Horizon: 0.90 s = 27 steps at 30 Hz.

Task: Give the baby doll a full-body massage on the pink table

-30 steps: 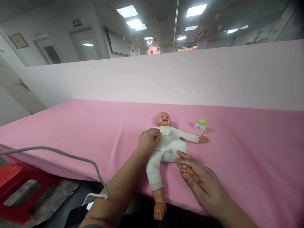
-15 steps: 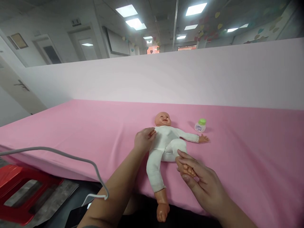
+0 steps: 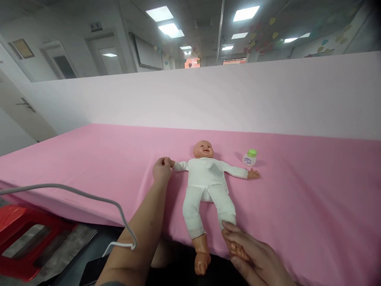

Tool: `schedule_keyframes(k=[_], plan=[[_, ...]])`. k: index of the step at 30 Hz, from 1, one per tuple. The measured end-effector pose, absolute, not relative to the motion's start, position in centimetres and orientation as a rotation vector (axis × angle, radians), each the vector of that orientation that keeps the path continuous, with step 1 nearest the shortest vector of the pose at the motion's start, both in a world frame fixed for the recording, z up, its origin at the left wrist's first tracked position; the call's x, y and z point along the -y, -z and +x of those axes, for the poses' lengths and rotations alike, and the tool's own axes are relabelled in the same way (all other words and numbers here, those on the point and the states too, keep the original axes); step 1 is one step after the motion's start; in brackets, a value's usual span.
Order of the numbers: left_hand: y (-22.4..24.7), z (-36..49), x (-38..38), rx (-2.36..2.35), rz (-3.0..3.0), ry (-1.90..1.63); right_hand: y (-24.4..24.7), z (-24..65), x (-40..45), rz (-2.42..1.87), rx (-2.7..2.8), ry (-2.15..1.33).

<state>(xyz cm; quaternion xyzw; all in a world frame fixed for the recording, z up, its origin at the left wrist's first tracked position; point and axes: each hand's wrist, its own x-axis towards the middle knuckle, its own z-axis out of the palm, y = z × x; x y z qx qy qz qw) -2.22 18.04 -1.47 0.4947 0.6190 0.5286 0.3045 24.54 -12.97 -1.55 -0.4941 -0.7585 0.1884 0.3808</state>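
Pink counter (image 3: 104, 159): doll (image 3: 206, 172) newly straightened, stretch seemingly complete; closed left hand (image 3: 162, 169) gripped its arm (image 3: 181, 166), nine o'clock; half-curled right hand (image 3: 257, 252), its foot (image 3: 238, 251), five.

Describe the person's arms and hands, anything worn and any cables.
The left hand and right hand wear no gloves. The left arm shows bare up to a grey edge, perhaps a sleeve, at the picture's bottom. A grey cable loops across that arm.

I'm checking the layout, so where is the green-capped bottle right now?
In the head view, the green-capped bottle sits right of centre on the pink sheet, just beyond the doll's hand on that side.
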Motion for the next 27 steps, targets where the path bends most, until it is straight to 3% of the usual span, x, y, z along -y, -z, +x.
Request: schedule_keyframes(k=[9, 17, 27], plan=[[2.3, -2.4, -18.7, -1.534, 1.095, -1.464, 2.7, 24.4, 13.0, -1.279, 1.993, -0.476], [0.6, 0.4, -15.9, -1.371, 1.491, -1.595, 1.0, 25.6, 12.6, -1.309, 1.933, -0.438], [0.6, 4.8, -12.4, -1.207, 2.392, -1.128, -1.6, 25.5, 6.9, -1.294, 1.804, -0.472]])
